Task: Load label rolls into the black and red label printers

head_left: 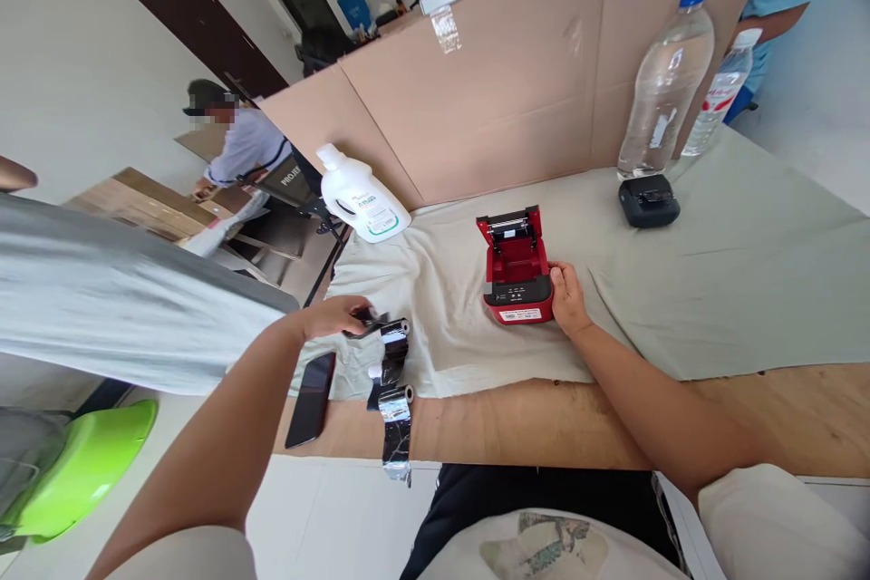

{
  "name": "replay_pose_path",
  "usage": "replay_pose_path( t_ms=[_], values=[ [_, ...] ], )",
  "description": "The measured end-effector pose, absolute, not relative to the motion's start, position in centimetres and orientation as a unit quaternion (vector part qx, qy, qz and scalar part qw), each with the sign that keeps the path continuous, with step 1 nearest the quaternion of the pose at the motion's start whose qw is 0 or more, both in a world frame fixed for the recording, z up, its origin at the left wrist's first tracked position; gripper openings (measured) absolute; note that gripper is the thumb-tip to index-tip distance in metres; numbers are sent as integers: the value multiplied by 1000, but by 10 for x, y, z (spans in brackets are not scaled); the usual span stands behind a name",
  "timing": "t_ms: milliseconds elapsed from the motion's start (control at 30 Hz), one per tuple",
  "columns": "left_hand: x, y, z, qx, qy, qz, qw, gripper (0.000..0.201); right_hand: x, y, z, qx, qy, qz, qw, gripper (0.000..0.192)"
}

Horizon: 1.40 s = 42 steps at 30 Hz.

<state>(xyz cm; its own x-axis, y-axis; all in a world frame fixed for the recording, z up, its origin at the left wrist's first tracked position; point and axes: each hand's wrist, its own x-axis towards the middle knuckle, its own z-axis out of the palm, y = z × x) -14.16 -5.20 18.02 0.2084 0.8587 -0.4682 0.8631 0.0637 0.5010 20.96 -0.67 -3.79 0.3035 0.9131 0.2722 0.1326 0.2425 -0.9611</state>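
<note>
A red and black label printer (520, 299) stands on the cloth with its lid raised, and its red inner bay shows. Against its right side, my right hand (569, 297) is closed on the casing. To the left, my left hand (336, 317) is closed on a small black object (367, 323), partly hidden by the fingers. Right beside it lies a shiny black ribbon (394, 353) on two rolls, its loose end hanging over the table's front edge. A dark phone (311, 401) rests just below my left hand.
A white jug (363, 195) leans at the back left before a cardboard partition (489, 91). Two water bottles (670, 91) and a black device (649, 201) stand at the back right. A green basin (88, 471) is at lower left. Other people are beyond the partition.
</note>
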Motion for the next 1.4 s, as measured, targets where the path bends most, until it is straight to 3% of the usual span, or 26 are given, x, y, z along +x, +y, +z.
replay_pose_path(
  t_ms=[133, 200, 267, 333, 433, 533, 867, 1167, 1400],
  values=[
    [-90, -28, 189, 685, 424, -27, 591, 63, 209, -6, -38, -531, -487, 318, 616, 61],
    [-51, -11, 180, 698, 358, -20, 619, 60, 209, -6, -38, -532, -487, 321, 614, 63],
    [-10, 8, 164, 736, 353, 25, 577, 46, 210, -6, -38, -531, -490, 323, 612, 63],
    [27, 25, 146, 791, 402, 54, 459, 37, 210, -5, -38, -528, -493, 322, 612, 62],
    [66, 44, 123, 842, 474, -23, 257, 40, 210, -4, -41, -526, -496, 312, 616, 59],
    [83, 55, 110, 839, 505, -133, 156, 38, 210, -3, -43, -528, -499, 305, 616, 58],
    [91, 73, 105, 819, 487, -247, 175, 35, 209, -4, -42, -524, -488, 315, 623, 58],
    [86, 69, 87, 848, 490, -178, 99, 31, 209, -2, -43, -532, -502, 303, 611, 55],
    [78, 64, 81, 857, 493, -108, 104, 35, 212, -24, -16, -458, -644, 69, 609, 51]
  ],
)
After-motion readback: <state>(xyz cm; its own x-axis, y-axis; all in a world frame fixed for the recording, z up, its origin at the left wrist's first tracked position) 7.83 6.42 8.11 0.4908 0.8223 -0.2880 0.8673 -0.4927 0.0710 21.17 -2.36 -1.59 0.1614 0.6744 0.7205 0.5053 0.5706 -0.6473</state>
